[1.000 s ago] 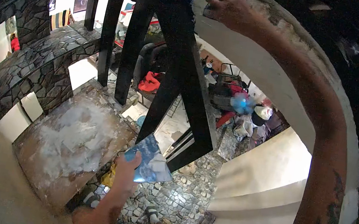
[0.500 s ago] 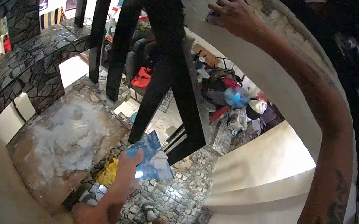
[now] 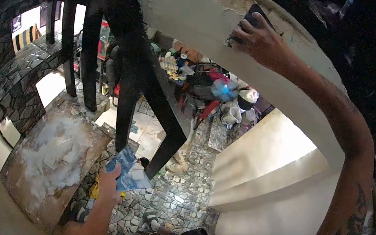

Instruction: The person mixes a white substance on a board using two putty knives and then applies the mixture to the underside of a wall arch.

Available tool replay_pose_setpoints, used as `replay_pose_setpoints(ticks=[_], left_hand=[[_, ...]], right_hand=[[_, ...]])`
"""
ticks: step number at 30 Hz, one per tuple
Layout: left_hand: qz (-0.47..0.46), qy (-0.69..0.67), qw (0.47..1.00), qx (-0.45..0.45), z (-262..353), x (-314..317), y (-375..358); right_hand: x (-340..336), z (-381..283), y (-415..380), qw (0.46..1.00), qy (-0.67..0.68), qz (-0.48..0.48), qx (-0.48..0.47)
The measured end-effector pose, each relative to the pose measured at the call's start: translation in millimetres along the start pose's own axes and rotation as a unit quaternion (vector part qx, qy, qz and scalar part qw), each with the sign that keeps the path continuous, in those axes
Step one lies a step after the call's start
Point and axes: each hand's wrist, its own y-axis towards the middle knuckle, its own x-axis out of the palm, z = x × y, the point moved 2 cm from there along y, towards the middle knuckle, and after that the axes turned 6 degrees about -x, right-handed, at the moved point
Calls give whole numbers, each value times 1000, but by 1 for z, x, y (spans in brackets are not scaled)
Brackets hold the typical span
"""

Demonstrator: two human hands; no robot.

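Note:
My right hand (image 3: 261,43) is raised high and presses a dark trowel (image 3: 254,16) flat against the plastered underside of a curved white beam (image 3: 190,12). Rough brown patches show along the beam's upper edge. My left hand (image 3: 110,184) is held low and grips a blue plaster board (image 3: 129,170) with a lump of white plaster on it. A brown mixing board (image 3: 53,160) smeared with white plaster lies below, left of that hand.
Black railing posts (image 3: 128,93) stand in the middle. A stone-clad stair wall (image 3: 11,84) curves at the left. Cream steps (image 3: 262,173) lie to the right, a mosaic stone floor (image 3: 175,199) below. Cluttered bags and buckets (image 3: 221,91) sit further back.
My right hand with the trowel has slid to the right along the beam. The view has swung right, and my left hand with the blue board sits lower and further left in frame.

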Motion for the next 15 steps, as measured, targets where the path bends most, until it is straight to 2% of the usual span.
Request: replay_pose_setpoints(ticks=[2, 5, 8, 9, 10, 11, 12, 13, 14, 15], left_hand=[[-21, -44, 999, -20, -12, -15, 5], [-26, -44, 999, -16, -4, -13, -13], [-52, -57, 997, -5, 1, -9, -17], [-63, -68, 996, -1, 2, -8, -18], [-40, -1, 999, -12, 20, 8, -35], [-95, -21, 995, -9, 15, 8, -22], [-143, -46, 989, -10, 6, 6, -13], [-149, -57, 987, -23, 13, 25, -25], [-150, -69, 986, -38, 16, 48, -33], [-148, -72, 986, -21, 10, 57, -35]], right_hand=[[-6, -6, -25, 1000, 17, -24, 7], [-19, -18, -59, 986, 48, -157, 28], [-67, -44, -82, 984, 125, -26, 125], [-87, -59, -87, 970, 178, 5, 166], [-113, -75, -84, 933, 286, 19, 218], [-123, -100, -86, 843, 456, 52, 281], [-119, -138, -90, 710, 614, 158, 305], [-118, -174, -84, 591, 688, 285, 310], [-119, -215, -75, 479, 729, 330, 360], [-106, -287, -74, 288, 771, 300, 482]])
